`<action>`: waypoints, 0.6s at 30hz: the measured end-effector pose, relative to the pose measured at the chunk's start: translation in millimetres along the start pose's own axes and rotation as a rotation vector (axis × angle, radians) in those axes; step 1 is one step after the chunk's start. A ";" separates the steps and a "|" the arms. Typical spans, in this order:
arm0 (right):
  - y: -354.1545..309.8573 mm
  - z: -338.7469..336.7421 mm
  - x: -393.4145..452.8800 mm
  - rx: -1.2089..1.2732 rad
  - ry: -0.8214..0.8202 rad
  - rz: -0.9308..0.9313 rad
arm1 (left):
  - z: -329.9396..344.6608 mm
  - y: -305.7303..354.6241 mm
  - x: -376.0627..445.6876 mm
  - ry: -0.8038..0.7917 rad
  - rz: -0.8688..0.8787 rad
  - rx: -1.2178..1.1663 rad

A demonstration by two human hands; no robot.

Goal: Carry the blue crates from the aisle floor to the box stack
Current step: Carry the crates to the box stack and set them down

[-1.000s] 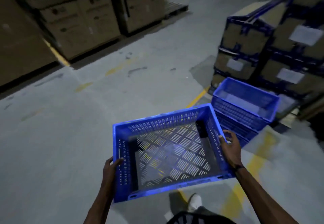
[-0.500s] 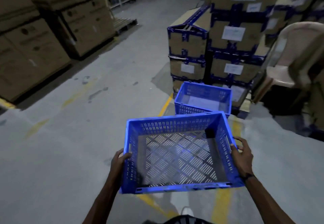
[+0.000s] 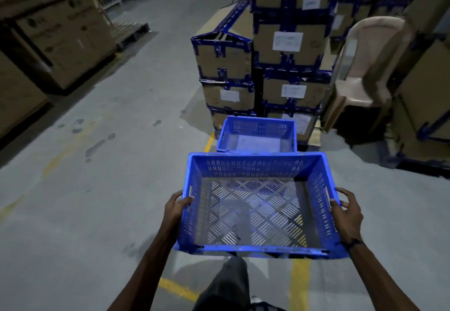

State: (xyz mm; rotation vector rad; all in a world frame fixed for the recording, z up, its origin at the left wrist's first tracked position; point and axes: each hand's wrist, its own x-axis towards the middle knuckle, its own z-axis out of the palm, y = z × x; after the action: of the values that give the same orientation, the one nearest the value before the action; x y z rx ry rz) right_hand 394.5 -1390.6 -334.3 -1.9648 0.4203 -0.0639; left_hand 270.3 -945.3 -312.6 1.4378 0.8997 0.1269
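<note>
A: The left hand (image 3: pixel 175 207) and the right hand (image 3: pixel 347 214) are set well apart, each clamped on one short side of a blue crate (image 3: pixel 258 203), which is held between them, clear of the floor (image 3: pixel 102 189).

B: Where exactly is it gripped?

A: At the slots just under the rim. The left thumb is hooked over the rim; the right fingers are curled around the outside wall. What the left fingers do below cannot be told.

B: How is it judged to handle?

A: Light and stiff, it is thought: it is empty, the base and walls are slotted through, and no sag is seen. The smooth plastic may be slippery, so the handle slots are reckoned the safest hold.

B: And the arms?

A: Both forearms are stretched forward and down, with the crate kept roughly level in front of the body.

B: What lies past the hands?

A: A second crate (image 3: pixel 257 135) sits on the floor just beyond the held one, against the foot of the box stack (image 3: pixel 287 62). A chair (image 3: pixel 360 72) stands beyond the right hand.
</note>
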 end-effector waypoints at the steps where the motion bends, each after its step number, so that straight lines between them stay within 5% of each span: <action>1: -1.7 4.5 9.2 -0.003 0.006 0.011 | 7.8 7.2 10.5 -0.012 -0.001 0.005; 18: -64.5 98.8 195.8 -0.100 0.091 0.091 | 132.5 96.4 248.2 -0.211 -0.040 0.176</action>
State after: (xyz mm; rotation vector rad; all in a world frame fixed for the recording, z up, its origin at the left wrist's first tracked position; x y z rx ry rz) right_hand 617.8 -1343.4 -347.0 -2.0434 0.5817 -0.0759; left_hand 559.1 -888.8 -356.4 1.5621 0.7796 -0.1349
